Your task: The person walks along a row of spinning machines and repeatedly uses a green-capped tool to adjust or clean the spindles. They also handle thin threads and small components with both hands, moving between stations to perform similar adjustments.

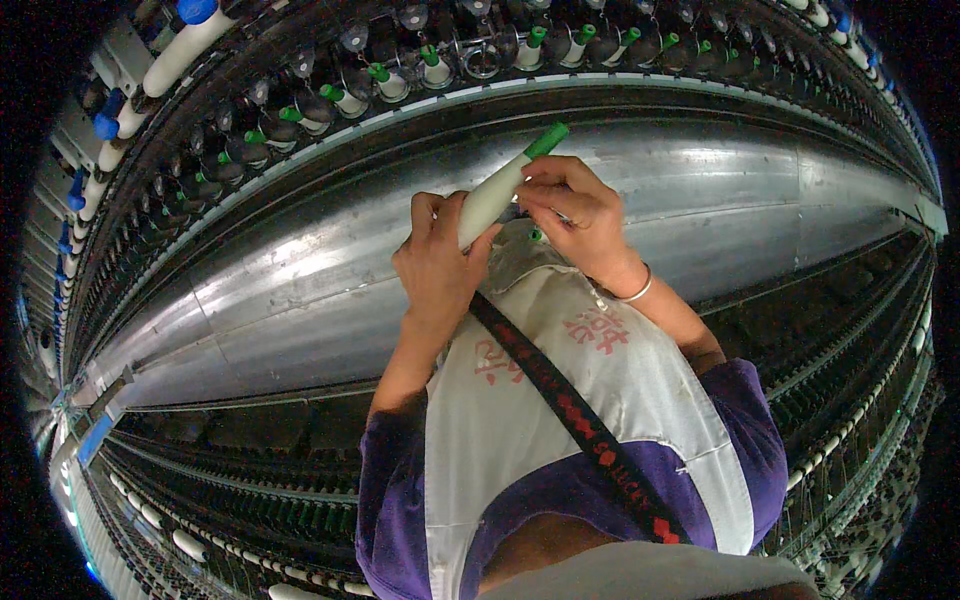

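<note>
A spinning bobbin (495, 198), wound with off-white yarn on a green tube, is held aslant in front of my chest. Its green end points up and to the right. My left hand (437, 245) is closed around the lower, thicker end. At the upper part of the yarn, my right hand (580, 215) is closed in a pinch, its fingertips against or just beside the bobbin. What the pinch holds, if anything, is too small to make out. Just below the hands is the bunched pocket (525, 248) of my white apron, with a bit of green showing in it.
Ahead runs a spinning frame with a curved row of green-tipped bobbins (435, 68). White rovings with blue ends (185, 55) hang at the upper left. A shiny metal panel (690, 180) lies between me and that frame. More machine rows (270, 480) stand behind me.
</note>
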Tool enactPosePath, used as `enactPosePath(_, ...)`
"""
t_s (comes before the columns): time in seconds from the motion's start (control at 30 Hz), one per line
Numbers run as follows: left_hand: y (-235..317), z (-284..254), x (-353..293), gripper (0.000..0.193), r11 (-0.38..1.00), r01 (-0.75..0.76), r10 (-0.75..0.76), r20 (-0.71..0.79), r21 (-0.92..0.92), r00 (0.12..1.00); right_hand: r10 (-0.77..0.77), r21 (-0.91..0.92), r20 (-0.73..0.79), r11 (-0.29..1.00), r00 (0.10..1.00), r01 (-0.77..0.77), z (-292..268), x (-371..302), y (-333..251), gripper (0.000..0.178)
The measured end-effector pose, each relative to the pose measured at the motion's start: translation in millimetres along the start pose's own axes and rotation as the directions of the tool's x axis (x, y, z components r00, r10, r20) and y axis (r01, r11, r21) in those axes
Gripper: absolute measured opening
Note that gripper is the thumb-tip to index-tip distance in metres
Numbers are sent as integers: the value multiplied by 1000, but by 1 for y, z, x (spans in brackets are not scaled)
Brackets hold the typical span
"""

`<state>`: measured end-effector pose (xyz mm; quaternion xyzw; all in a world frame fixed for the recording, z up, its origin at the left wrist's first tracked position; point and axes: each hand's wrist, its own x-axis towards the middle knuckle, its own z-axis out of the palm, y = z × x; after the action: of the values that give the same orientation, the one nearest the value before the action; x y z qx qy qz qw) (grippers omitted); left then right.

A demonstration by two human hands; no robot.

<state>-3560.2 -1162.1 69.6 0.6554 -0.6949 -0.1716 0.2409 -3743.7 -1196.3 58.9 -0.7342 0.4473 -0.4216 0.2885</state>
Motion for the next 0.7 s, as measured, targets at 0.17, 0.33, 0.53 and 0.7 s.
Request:
enactPosePath(0.17, -8, 7, -3, 45, 995, -55, 54, -11, -87, 998, -12, -46, -32, 999, 999, 11, 7, -1, 1, 17)
enactPosePath(0.33, -23, 13, -4, 38, 646, 333, -53, 395, -687, 917, 131, 78, -51, 989, 990, -127, 5, -1, 7, 14)
enactPosePath(0.53, -36, 19, -7, 35, 323, 543, 51, 587, -776, 808, 561, 618, -77, 676, 824, -402, 13, -20, 11, 12)
enactPosePath(0.7, -25, 21, -22, 33, 729, 201, 42, 336, -654, 941, 694, 867, 38, 334, 719, -369, 6, -46, 15, 25)
